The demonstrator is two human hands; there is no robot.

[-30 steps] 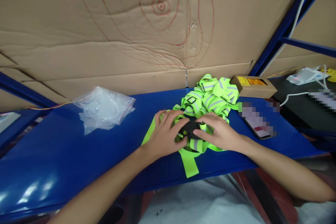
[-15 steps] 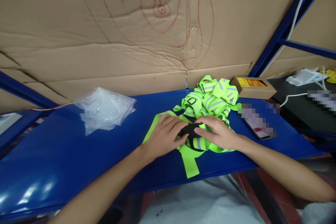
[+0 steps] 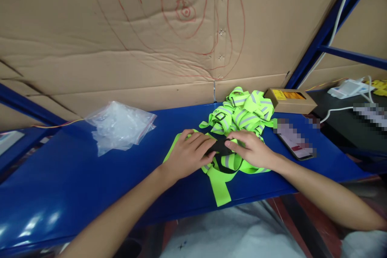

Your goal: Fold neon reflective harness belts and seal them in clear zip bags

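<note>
Between my hands is a black strap piece [image 3: 221, 147], part of a neon-yellow reflective strap [image 3: 219, 187] with grey stripes. My left hand [image 3: 191, 151] grips the black piece's left end between thumb and fingers. At its right end, my right hand [image 3: 249, 148] pinches it with thumb and fingertips. One flat yellow end of the strap lies toward the table's front edge, and loops of it spread under both hands. Just behind my hands lies a heaped pile of similar reflective straps [image 3: 242, 109] with black buckles.
Clear plastic zip bags [image 3: 121, 127] lie on the blue table [image 3: 75, 185] to the left. A phone [image 3: 294, 141] rests to the right, near a small cardboard box [image 3: 290, 101]. A cardboard wall [image 3: 136, 28] with red-drawn rings stands behind, and a blue frame post [image 3: 332, 24] rises at right.
The black piece appears flatter and more stretched between my hands. My right hand has shifted slightly upward; my left hand stays nearly in place. The pile behind is unchanged.
</note>
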